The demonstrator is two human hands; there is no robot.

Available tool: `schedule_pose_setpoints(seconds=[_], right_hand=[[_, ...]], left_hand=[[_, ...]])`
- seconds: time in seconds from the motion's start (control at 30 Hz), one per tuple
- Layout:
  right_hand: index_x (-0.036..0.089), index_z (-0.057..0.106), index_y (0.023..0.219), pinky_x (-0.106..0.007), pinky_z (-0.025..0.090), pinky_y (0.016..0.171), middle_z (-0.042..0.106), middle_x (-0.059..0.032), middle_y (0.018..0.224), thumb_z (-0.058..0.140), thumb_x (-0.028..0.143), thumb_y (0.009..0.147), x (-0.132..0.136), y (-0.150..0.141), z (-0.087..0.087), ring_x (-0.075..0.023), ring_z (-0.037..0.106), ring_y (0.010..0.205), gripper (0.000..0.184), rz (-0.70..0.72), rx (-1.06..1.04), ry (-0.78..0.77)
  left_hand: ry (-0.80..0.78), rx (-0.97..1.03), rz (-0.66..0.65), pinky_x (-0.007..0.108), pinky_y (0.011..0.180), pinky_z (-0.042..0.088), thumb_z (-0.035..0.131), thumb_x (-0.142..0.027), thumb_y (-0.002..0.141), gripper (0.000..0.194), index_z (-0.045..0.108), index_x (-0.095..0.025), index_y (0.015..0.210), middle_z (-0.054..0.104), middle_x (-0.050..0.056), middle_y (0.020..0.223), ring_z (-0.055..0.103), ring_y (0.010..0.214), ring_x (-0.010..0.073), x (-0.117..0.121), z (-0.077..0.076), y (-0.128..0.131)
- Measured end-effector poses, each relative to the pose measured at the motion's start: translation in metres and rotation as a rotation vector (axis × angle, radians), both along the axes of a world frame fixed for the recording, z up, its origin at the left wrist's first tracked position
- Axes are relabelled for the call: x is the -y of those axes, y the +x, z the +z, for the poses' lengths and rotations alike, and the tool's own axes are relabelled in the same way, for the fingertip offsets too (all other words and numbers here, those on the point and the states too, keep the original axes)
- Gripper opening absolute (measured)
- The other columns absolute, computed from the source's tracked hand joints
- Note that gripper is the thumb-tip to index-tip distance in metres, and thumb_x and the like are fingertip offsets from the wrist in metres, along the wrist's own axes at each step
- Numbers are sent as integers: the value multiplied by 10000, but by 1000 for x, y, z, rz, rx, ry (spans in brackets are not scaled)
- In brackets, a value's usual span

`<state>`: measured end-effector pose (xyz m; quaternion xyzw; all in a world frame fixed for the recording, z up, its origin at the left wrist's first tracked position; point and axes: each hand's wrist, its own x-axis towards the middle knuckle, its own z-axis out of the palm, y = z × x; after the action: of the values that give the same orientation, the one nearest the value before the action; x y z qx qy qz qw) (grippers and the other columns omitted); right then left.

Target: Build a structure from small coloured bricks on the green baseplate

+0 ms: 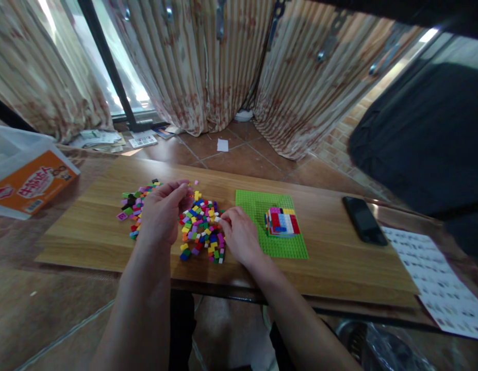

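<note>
Over the loose toy bricks, my left hand [163, 211] is raised with thumb and fingers closed in a pinch. What sits between those fingers, if anything, is too small to make out. My right hand [241, 234] reaches low to the right edge of the brick pile [200, 226], its fingers pinched together. A white brick [217, 219] shows right at its fingertips; whether it is gripped or just touched I cannot tell. Beyond that hand lies a green baseplate [248, 201], bearing a built block of red, blue, white, yellow and pink bricks [281, 223].
The wooden board [92, 226] carries everything. A black phone [364, 220] lies at its right, beside a printed sheet [440, 278]. An orange and white box [33, 180] stands at the left. Curtains [208, 67] hang behind, and a plastic bag [393, 353] is below right.
</note>
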<state>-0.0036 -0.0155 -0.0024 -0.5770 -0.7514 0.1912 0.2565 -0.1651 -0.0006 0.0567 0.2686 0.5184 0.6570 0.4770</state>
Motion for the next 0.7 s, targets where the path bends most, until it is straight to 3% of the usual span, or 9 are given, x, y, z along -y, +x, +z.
schedule_pose_setpoints(seconds=[0.17,0.3,0.5,0.7], right_hand=[[201,637,943,-288,451,743,673,-31,898,513,268,959,5,9,11,-166,613,807,142,3,-188,81],[209,642,928,-279,464,725,676,-25,878,541,258,934,11,24,26,-156,613,786,112,6,-303,175],[217,656,913,-273,488,695,665,-16,831,590,232,892,19,57,34,-150,616,749,71,-75,-396,292],[224,676,907,-271,499,714,684,-21,863,594,246,902,26,87,33,-145,633,769,85,-91,-367,291]], left_hand=[[1,-110,-80,167,513,416,780,-255,594,228,702,-125,765,624,-16,636,517,528,59,0,-4,9],[-31,-216,-237,214,577,466,784,-304,620,239,724,-138,781,673,14,697,571,586,99,2,-11,32],[-5,-110,-545,240,647,474,776,-336,666,259,750,-152,846,698,33,782,588,653,109,10,-13,68],[39,-111,-672,240,641,437,745,-279,708,168,746,-153,820,665,13,691,556,644,105,12,-11,96]])
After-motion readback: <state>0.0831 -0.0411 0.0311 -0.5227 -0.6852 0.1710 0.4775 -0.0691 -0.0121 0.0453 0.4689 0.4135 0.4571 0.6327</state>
